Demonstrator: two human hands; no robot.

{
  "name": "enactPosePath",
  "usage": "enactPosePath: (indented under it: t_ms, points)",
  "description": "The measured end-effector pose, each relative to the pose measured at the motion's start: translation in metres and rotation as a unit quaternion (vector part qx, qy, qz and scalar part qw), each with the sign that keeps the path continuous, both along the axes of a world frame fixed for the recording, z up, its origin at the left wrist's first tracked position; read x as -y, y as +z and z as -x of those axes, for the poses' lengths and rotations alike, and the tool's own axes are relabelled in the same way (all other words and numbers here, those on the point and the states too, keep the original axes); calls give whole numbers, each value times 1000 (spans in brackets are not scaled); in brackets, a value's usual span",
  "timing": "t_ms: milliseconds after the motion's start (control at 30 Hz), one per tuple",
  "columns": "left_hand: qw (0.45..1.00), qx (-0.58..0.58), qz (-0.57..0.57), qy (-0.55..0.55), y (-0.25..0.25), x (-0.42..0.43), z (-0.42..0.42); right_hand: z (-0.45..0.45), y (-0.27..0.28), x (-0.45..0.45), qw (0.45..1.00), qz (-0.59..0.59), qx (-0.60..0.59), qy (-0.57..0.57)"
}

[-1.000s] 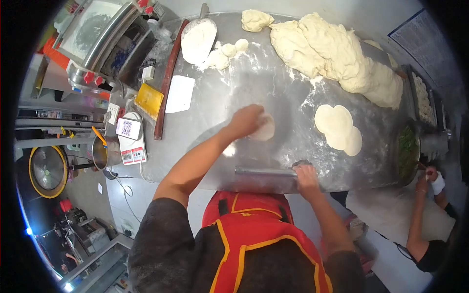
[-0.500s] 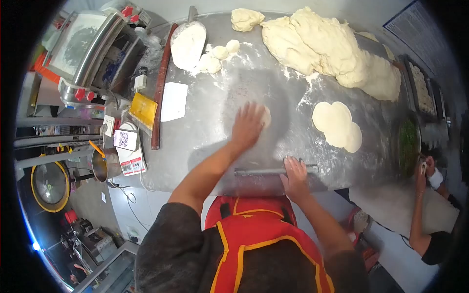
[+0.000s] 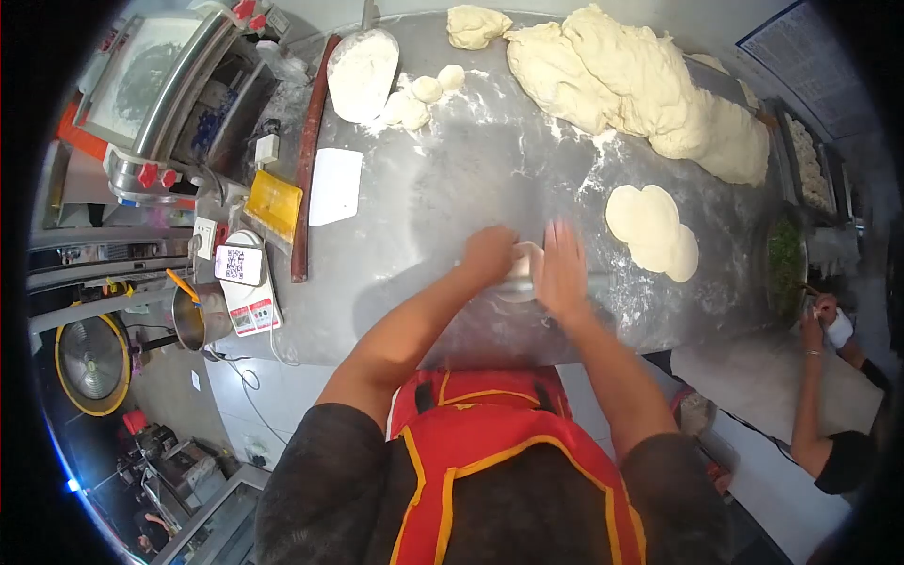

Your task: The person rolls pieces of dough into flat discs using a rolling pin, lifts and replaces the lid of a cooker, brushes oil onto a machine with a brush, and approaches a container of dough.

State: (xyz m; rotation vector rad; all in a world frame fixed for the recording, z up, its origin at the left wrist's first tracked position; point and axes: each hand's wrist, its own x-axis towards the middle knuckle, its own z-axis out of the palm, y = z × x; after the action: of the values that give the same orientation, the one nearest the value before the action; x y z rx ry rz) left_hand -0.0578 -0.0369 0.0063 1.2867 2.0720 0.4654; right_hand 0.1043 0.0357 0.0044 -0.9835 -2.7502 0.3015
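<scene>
A small flat dough round [image 3: 521, 266] lies on the metal table between my two hands. My left hand [image 3: 490, 256] is closed at the round's left edge, its fingertips partly hidden. My right hand [image 3: 562, 271] lies flat with stretched fingers over a rolling pin [image 3: 600, 282], slightly blurred by motion. The pin crosses the near part of the dough, and much of it is hidden by my hands. Right of them, several thin rolled dough rounds [image 3: 652, 231] overlap on the table.
A large dough mass [image 3: 640, 89] and a smaller lump [image 3: 476, 26] sit at the back. Small dough pieces [image 3: 427, 89] lie beside a scoop of flour [image 3: 363, 75]. On the left are a long wooden stick [image 3: 311, 160], white card [image 3: 336, 186] and scale [image 3: 252, 306]. Another person's hands [image 3: 817, 320] work at right.
My left hand has come nearer with the dough round and closed at its edge. My right hand and the rolling pin have moved away from the table's front edge, onto the dough.
</scene>
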Motion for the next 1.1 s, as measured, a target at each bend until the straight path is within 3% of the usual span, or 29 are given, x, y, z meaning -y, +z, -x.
enactPosePath:
  t_ms: [33, 133, 300, 433, 533, 633, 700, 767, 867, 933, 1033, 1100]
  points:
    - [999, -24, -29, -2, -10, 10, 0, -32, 7, 28, 999, 18, 14, 26]
    - [990, 95, -37, 94, -14, 53, 8, -49, 5, 45, 999, 12, 18, 36]
    - [999, 50, 11, 10, 11, 1, 9, 43, -4, -26, 998, -6, 58, -22]
    - [997, 38, 1, -72, 12, -10, 10, 37, 2, -17, 999, -3, 39, 11]
    - [998, 11, -18, 56, -7, 22, 23, -48, 14, 53, 995, 55, 54, 63]
    - [996, 74, 12, 55, -4, 53, 30, -48, 9, 56, 998, 8, 9, 65]
    - [999, 30, 26, -4, -1, 38, 28, -2, 1, 20, 999, -34, 6, 39]
    - [998, -9, 50, -48, 3, 15, 22, 43, 7, -14, 997, -26, 77, 8]
    - [992, -43, 77, -88, 16, -6, 22, 56, -13, -30, 996, -29, 79, 9]
    - [991, -31, 74, -109, 31, 7, 31, 17, 13, 11, 998, -9, 46, 30]
    - [996, 30, 20, 79, -1, 46, 39, -44, 11, 58, 996, 44, 44, 60]
    - [997, 26, -56, 53, -30, 60, 28, -51, 11, 67, 997, 39, -5, 61]
